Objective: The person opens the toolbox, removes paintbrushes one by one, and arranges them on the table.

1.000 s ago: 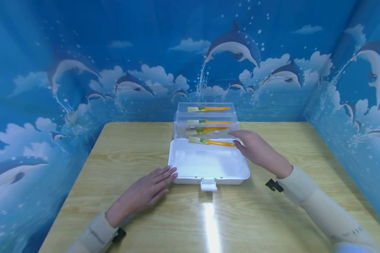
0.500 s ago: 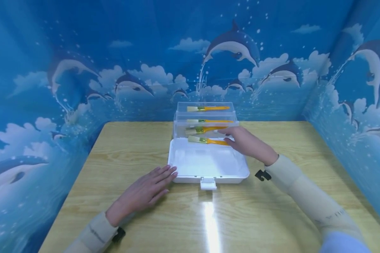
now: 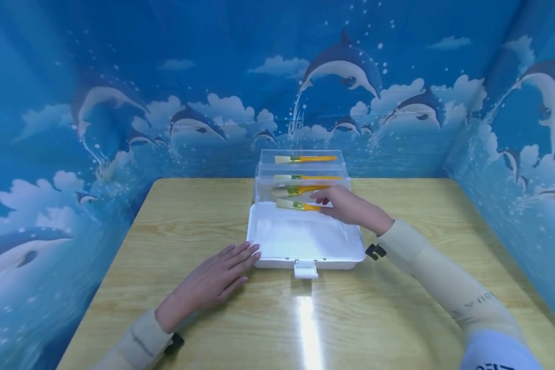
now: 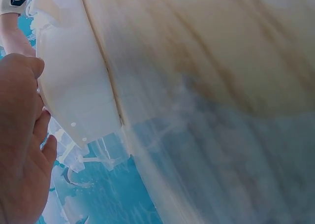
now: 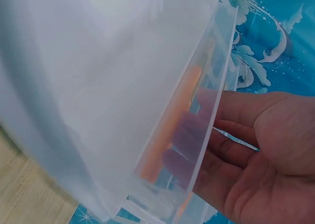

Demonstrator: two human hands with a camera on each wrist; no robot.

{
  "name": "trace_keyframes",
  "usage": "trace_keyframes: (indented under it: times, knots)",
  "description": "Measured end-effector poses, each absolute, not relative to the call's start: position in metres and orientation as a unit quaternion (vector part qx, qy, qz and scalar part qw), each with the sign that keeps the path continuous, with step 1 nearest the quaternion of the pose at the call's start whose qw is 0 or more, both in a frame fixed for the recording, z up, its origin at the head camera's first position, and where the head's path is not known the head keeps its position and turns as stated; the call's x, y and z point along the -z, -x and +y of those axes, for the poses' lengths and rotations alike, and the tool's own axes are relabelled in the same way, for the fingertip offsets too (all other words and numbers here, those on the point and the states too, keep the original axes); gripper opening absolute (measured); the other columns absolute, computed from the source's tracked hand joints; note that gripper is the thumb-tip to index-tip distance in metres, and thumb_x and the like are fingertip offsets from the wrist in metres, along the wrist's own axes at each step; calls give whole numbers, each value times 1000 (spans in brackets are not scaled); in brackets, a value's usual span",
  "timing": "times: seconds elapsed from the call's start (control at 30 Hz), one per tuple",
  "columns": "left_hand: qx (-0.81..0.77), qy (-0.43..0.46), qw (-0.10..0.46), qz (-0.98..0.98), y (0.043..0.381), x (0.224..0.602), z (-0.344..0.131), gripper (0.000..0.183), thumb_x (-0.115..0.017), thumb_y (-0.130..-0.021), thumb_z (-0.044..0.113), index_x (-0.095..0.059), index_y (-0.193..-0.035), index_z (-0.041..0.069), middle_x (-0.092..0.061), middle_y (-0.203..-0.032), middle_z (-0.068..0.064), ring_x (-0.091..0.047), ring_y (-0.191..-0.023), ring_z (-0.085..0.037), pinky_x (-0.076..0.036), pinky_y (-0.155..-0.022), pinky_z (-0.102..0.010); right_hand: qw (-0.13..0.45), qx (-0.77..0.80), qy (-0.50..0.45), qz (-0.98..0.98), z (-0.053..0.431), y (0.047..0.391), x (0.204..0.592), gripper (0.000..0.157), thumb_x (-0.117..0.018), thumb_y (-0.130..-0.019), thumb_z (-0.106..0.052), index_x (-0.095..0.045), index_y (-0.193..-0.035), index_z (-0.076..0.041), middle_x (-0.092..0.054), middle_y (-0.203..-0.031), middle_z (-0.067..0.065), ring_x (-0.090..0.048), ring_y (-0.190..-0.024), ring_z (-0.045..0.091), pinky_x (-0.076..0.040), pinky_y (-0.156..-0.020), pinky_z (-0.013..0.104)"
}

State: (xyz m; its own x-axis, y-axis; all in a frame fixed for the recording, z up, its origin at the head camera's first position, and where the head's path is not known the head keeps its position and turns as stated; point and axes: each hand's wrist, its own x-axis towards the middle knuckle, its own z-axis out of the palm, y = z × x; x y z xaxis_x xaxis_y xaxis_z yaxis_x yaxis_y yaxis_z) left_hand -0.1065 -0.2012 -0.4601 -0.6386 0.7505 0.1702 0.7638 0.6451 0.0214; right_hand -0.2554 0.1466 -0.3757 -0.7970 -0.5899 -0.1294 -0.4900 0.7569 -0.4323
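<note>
A white case sits on the table with its latch facing me. Clear tiered trays rise at its back, bearing several paintbrushes with orange handles. My right hand reaches to the handle of the nearest paintbrush, thumb and index finger apart on either side. In the right wrist view, fingertips show through the clear tray wall beside the orange handle; contact is hard to make out. My left hand, fingers extended, rests against the case's front left corner.
Three more paintbrushes lie higher up: an upper one, a middle one and a lower one. A wooden table spreads around the case. Blue dolphin-printed cloth hangs behind and at both sides.
My right hand has moved left along the nearest paintbrush, from the end of its handle to nearer its middle. The paintbrush and my left hand stay where they were.
</note>
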Motion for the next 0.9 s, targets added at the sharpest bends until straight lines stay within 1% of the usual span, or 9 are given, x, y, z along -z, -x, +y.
trace_keyframes:
  times: [0.2,0.4,0.5,0.57,0.7,0.9]
  knots:
    - [51,420,85,-902,106,459,-201,60,-53,-105,29,-33,-159,12,-29,-167,-4,-28,-154,-22,-32,-124,-47,130,185,296,928,143,259,376,39,-72,-93,-3,-67,-132,-3,-72,-123,14,-69,-110,27,-61,-93,42]
    - [56,423,90,-900,107,458,-201,60,-56,-104,28,-34,-159,12,-30,-166,-4,-29,-153,-22,-33,-124,-47,123,176,312,926,142,263,377,32,-74,-91,-1,-73,-123,-6,-74,-111,8,-66,-93,18,-61,-83,35]
    - [54,424,87,-900,107,459,-201,60,-55,-105,28,-34,-159,13,-29,-167,-3,-28,-154,-22,-32,-124,-46,117,169,324,924,142,264,379,29,-75,-90,-1,-75,-119,-7,-75,-107,6,-66,-89,16,-61,-80,33]
    - [53,425,85,-900,107,460,-201,61,-55,-105,29,-33,-159,13,-29,-167,-3,-28,-154,-22,-30,-125,-46,115,160,331,923,142,264,381,29,-75,-90,-1,-75,-118,-7,-75,-107,7,-67,-91,16,-61,-81,33]
    - [52,425,85,-900,106,460,-201,61,-54,-105,30,-33,-159,13,-29,-167,-3,-28,-154,-22,-30,-125,-46,113,147,341,922,141,265,383,29,-74,-90,0,-75,-118,-7,-75,-109,8,-69,-94,17,-62,-84,33]
    - [51,421,79,-902,107,461,-201,61,-53,-106,31,-30,-160,15,-26,-168,-2,-26,-155,-20,-26,-127,-43,105,135,357,918,140,265,382,27,-71,-93,1,-75,-119,-6,-74,-109,10,-69,-93,19,-62,-83,35]
